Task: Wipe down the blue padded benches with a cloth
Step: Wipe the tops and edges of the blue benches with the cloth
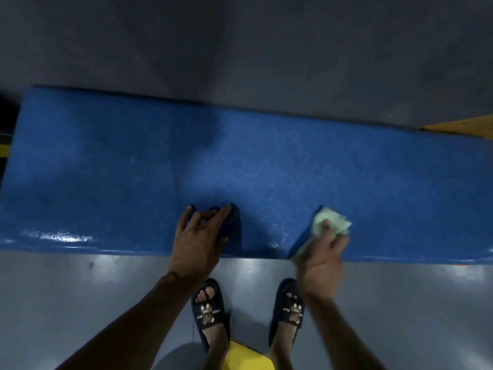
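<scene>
Fingers [336,237] of the right hand [321,265] curl over a crumpled pale green cloth [330,222], pinning it against the near edge of a blue padded bench [240,156]; the hand is blurred, and part of the cloth hangs down over the bench's front lip beside the wrist. Well to the left along the same edge, the left hand [198,236] rests on the padding with its fingers spread and bent, the fingertips pressed into the blue surface and nothing held between them. The bench runs across the whole view from left to right, its vinyl top speckled and shiny, with bright glints along the front edge near the left end. Below it lies a grey floor [80,295] showing pale reflections of overhead light. The person stands close to the bench, feet between the two forearms, wearing dark slide sandals [209,313] printed with a small bear figure and lettering. A yellow patch [248,356] shows at the bottom edge between the feet. Beyond the bench rises a plain grey wall [240,49], and a wooden surface [464,128] shows at the far right behind the bench.
</scene>
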The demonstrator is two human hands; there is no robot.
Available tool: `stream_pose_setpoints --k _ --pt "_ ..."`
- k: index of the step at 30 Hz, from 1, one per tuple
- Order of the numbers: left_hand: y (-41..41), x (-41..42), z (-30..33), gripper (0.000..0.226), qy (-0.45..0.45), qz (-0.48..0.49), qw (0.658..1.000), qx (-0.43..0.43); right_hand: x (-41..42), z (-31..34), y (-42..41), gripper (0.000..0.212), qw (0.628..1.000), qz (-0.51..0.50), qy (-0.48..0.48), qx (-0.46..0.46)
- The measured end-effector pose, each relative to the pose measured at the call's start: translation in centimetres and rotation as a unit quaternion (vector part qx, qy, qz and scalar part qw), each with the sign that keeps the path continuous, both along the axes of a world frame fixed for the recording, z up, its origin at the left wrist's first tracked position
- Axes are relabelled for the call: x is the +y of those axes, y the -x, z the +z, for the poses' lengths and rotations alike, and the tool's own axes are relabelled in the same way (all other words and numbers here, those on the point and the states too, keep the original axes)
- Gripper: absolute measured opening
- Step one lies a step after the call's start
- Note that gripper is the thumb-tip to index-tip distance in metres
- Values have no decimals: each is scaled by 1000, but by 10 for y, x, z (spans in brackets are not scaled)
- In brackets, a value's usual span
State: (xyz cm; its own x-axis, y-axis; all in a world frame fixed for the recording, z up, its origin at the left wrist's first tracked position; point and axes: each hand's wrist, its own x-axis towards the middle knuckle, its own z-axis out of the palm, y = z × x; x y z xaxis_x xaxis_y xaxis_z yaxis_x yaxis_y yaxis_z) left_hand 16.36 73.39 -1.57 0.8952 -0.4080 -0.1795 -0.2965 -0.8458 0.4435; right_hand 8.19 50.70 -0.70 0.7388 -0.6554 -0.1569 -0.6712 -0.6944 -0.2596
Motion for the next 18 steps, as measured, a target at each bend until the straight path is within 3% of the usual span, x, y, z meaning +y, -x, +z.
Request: stream_pose_setpoints --k 5,10,12,14,18 --pt "-2 0 -3 69 -12 -1 1000 -6 113 -4 4 64 974 208 -87 22" --pt "-4 -1 -4 72 -6 -5 1000 -21 27 14 -3 61 931 364 -18 35" --pt "-3 -1 -3 75 -8 -3 999 -35 -32 16 -4 51 952 300 26 52" --pt "-2 -2 -5 76 -6 -1 999 -44 -81 21 -10 48 984 165 45 41" --pt "-2 -1 -5 77 -7 -2 999 -36 -83 20 -33 36 995 20 53 85"
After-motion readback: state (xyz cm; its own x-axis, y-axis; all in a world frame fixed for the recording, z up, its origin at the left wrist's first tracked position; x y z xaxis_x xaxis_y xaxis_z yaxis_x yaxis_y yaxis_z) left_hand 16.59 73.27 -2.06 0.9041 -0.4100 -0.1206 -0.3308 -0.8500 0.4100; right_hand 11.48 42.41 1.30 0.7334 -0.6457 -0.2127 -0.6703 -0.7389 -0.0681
